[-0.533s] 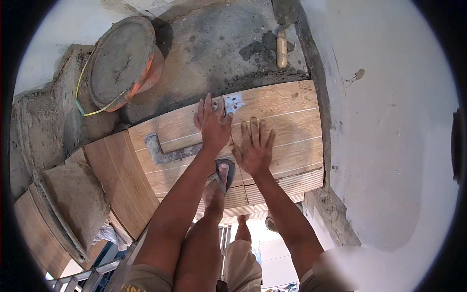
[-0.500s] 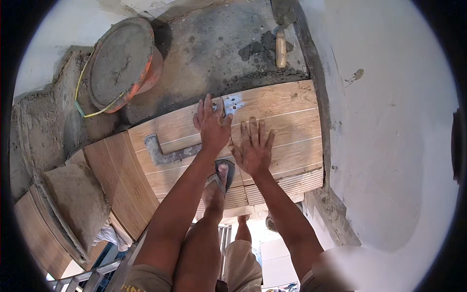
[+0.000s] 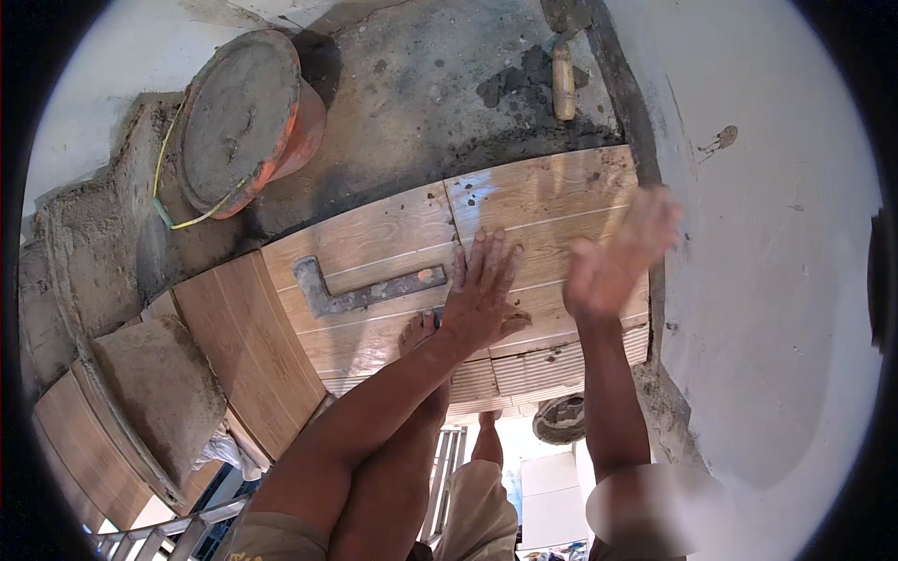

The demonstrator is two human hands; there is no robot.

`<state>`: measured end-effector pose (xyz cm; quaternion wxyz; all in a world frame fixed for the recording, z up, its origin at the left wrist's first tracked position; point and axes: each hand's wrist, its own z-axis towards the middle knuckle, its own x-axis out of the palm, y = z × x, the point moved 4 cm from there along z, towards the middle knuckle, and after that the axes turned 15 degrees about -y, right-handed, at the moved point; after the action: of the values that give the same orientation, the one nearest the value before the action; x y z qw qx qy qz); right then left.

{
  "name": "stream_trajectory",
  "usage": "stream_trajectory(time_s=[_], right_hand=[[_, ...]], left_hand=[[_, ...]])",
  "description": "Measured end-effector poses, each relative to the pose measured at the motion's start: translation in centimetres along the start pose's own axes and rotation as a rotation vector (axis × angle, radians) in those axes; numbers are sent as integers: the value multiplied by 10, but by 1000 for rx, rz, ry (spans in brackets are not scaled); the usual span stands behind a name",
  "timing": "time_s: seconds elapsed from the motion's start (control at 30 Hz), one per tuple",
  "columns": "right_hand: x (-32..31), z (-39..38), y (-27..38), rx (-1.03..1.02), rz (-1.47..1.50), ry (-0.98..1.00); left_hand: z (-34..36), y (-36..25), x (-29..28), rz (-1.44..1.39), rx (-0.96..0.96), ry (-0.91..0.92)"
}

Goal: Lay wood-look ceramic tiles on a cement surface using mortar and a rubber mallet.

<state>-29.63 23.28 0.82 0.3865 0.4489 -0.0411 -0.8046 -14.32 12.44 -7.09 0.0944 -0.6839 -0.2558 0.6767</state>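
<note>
Wood-look tiles (image 3: 374, 234) with pale lines cover the step in front of me. My left hand (image 3: 484, 292) lies on them near the joint between two tiles, palm down and fingers spread, holding nothing. Above the right end of the tiles, close to the wall, my right hand (image 3: 619, 257) is smeared by motion. Its thumb stands apart from the stretched fingers, and nothing shows in it. Left of my left hand rests a grey L-shaped metal tool (image 3: 369, 293) with a hole near one end. My bare foot (image 3: 416, 332) is partly hidden beside my left wrist.
An orange bucket (image 3: 304, 131) full of mortar, with a yellow handle, stands far left on rough concrete. A wooden-handled trowel (image 3: 563, 82) lies by wet mortar at the far right. White wall (image 3: 748, 280) bounds the right. A metal ladder (image 3: 187, 524) is at lower left.
My left hand has moved right and nearer, off the far tile edge, uncovering the L-shaped tool's end. My right hand has lifted and swung right toward the wall. The view has shifted slightly.
</note>
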Motion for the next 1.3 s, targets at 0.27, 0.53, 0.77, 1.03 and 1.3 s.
stream_trajectory(time_s=[0.27, 0.53, 0.77, 1.03, 1.3], right_hand=[[73, -71, -53, 39, -117, 344], [-107, -225, 12, 747, 448, 386], [-196, -388, 3, 1332, 212, 482], [-91, -315, -105, 1894, 873, -670], [-104, -387, -107, 1795, 682, -617]], left_hand=[[-9, 2, 21, 56, 41, -100], [-10, 17, 4, 159, 95, -130], [-85, -61, 23, 67, 454, 112], [-102, -67, 52, 36, 580, 220], [-108, -63, 49, 38, 548, 205]])
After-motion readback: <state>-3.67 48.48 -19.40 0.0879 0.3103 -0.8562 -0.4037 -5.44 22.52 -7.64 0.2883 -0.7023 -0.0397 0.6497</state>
